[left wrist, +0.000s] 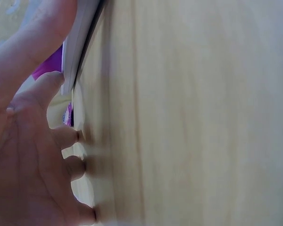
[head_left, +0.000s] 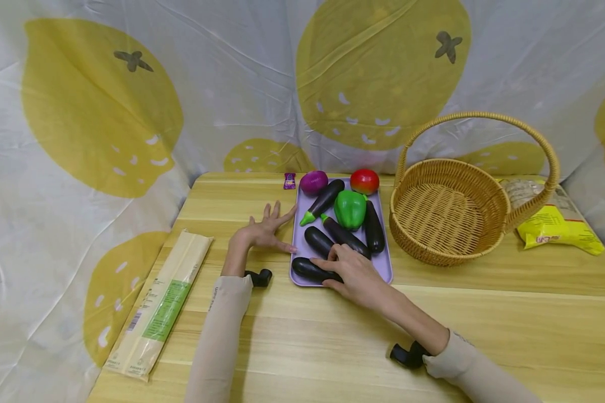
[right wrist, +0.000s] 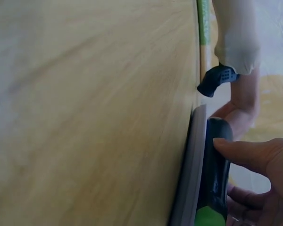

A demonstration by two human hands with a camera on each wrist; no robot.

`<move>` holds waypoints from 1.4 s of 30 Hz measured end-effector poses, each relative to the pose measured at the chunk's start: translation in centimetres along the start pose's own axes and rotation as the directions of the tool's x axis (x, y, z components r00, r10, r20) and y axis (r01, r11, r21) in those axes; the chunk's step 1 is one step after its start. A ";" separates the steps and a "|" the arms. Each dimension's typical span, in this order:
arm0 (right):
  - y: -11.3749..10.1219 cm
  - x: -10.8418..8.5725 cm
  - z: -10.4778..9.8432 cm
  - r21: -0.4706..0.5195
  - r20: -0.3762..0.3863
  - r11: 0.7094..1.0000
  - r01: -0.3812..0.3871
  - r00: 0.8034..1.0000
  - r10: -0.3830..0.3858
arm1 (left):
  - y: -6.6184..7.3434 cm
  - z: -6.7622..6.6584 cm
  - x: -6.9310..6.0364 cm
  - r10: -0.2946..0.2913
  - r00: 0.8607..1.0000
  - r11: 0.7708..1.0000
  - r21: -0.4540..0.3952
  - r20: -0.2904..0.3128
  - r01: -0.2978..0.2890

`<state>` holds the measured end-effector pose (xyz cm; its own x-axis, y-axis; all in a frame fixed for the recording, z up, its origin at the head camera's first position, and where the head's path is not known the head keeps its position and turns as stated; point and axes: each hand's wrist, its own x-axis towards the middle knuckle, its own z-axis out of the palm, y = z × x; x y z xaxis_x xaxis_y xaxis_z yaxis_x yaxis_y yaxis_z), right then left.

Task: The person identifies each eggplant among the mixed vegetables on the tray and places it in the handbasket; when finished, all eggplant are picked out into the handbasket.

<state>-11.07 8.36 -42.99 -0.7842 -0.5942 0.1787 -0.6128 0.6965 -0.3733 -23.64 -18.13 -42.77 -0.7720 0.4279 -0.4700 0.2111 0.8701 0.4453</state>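
We see the right hand [head_left: 358,277] with its grip pinching the nearest eggplant [head_left: 308,270], thumb on the side toward us and fingers on the far side. That eggplant lies along the near rim of the purple tray [head_left: 385,270]; from the right wrist we can make out its green stem end [right wrist: 210,217] beside the hand.

The left hand [head_left: 265,230] is just beside the tray's left edge, its grip loose and spread wide. From the left wrist we see a fingertip touching the tray's side while other fingertips rest on the counter [head_left: 302,341].

Four more eggplants share the tray: one [head_left: 317,241] just beyond the held one, one [head_left: 344,235] slanting through the middle, one [head_left: 375,228] along the right side and one [head_left: 327,196] toward the far left, its green cap pointing at the left rim. Among them sits a green pepper [head_left: 350,210]. At the far end we find a purple onion [head_left: 313,182] on the left and a red fruit [head_left: 364,182] on the right.

A small purple packet [head_left: 289,181] lies near the onion. To the tray's right stands a wicker basket [head_left: 430,250] with a tall handle, partly covering a yellow bag [head_left: 559,224]. Well to the left we see a long pale package [head_left: 157,308].
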 end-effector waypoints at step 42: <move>15.3 -2.4 -20.8 0.194 0.089 0.905 -0.379 0.925 0.369 | -0.2 -0.1 0.0 0.015 1.000 1.000 -0.016 0.005 -0.015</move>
<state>-20.61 28.86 -30.19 -0.9429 -0.3288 -0.0529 -0.2385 0.7776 -0.5817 -23.73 -18.35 -42.83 -0.7656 0.4421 -0.4674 0.2129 0.8597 0.4644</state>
